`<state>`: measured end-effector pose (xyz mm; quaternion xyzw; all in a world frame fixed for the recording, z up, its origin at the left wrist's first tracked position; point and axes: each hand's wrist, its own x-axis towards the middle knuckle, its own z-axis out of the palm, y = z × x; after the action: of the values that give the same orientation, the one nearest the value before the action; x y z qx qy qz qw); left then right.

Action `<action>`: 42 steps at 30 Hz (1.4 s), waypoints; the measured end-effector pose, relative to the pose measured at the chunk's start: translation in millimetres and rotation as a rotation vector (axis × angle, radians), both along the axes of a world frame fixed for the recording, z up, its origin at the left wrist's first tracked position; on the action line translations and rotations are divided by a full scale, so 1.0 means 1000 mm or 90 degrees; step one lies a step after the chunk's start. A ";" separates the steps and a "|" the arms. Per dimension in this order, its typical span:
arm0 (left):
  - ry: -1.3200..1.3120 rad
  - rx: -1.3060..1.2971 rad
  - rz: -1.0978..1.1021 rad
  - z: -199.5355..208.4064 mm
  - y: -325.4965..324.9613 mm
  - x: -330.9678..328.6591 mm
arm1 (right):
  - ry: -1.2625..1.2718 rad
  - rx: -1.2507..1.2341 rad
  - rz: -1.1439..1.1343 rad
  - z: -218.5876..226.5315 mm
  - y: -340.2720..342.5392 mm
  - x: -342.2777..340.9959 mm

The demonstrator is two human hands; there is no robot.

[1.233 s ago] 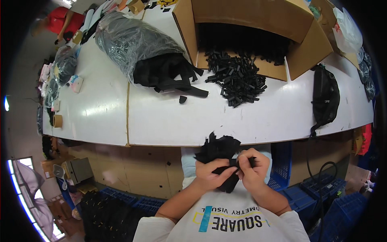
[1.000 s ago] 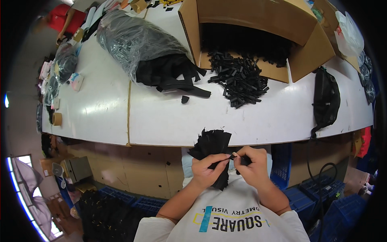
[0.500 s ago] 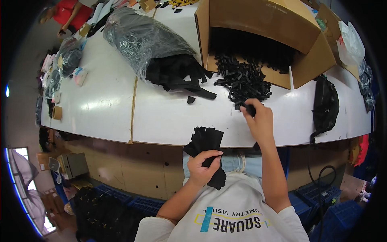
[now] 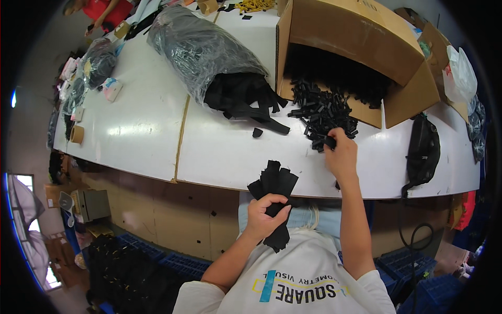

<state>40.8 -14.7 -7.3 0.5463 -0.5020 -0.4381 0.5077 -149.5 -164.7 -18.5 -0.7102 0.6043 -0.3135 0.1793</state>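
Observation:
My left hand (image 4: 265, 215) is closed round the middle of a fanned bundle of black fabric strips (image 4: 274, 180), held in front of my shirt at the table's near edge. The strips stick out above and below the fist. My right hand (image 4: 342, 154) reaches to the near edge of a loose pile of small black oblong pieces (image 4: 324, 112). Its thumb and fingers pinch a small black piece (image 4: 329, 141), partly hidden by the fingers. The pile spills from an open cardboard box (image 4: 355, 55) lying on its side, with a dark mass inside.
Left of the box, a grey plastic bag (image 4: 209, 52) spills black strips (image 4: 243, 97) onto the white table (image 4: 225, 157). One black scrap (image 4: 257, 133) lies nearby. A black pouch (image 4: 422, 149) sits at the right. Farther off are a tape roll (image 4: 77, 134) and a person in red (image 4: 109, 13).
The whole view has shifted slightly. My right hand has moved a little closer in against the pile's near edge; my left hand keeps the strips, now tilted more upright.

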 end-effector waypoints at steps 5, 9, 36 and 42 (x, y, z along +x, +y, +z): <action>0.011 -0.011 -0.018 -0.001 -0.008 -0.006 | -0.305 -0.041 0.014 0.037 0.044 -0.009; -0.034 -0.028 -0.068 0.013 -0.016 -0.014 | -0.296 -0.058 0.199 0.055 0.091 -0.004; -0.094 -0.226 -0.100 0.026 -0.011 -0.024 | -0.408 -0.040 0.279 0.045 0.118 -0.001; -0.087 -0.179 -0.125 0.030 -0.011 -0.022 | -0.356 -0.044 0.274 0.050 0.115 -0.002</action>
<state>18.8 -25.9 23.0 0.4468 -0.6428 -0.3728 0.4982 -151.2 -49.4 31.4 -0.7135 0.3577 -0.4710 0.3757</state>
